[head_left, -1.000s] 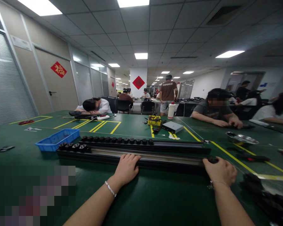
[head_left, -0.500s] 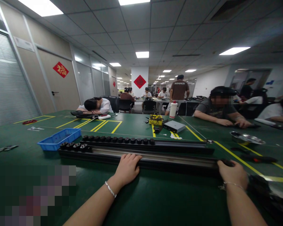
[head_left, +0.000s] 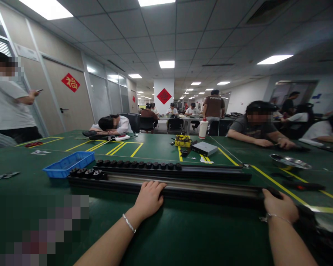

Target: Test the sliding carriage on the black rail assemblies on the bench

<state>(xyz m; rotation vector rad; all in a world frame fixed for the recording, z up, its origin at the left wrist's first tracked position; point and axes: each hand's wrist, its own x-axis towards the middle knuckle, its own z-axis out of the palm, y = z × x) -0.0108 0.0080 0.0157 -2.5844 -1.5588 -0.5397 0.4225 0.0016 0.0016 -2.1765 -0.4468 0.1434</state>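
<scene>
A long black rail (head_left: 199, 194) with a shiny metal channel lies across the green table in front of me. Several black round parts (head_left: 94, 173) sit in its left end. My left hand (head_left: 150, 197) rests on the middle of the rail, fingers hooked together over its near wall. At the right end, my right hand (head_left: 281, 205) is closed around a dark rounded piece (head_left: 274, 192), partly hidden by the hand. Behind lies a second black rail (head_left: 216, 173), its left part lined with several similar black parts.
A blue tray (head_left: 69, 164) stands behind the left rail ends. Further back are a yellow block with cables (head_left: 183, 140), a grey box (head_left: 204, 148) and a white bottle (head_left: 203, 129). To the right are a metal bowl (head_left: 290, 162) and a person (head_left: 255, 125) leaning on the table.
My right hand has shifted slightly to the right, away from the rail's end. My left hand stays on the rail. A person with a phone has come into view at the left.
</scene>
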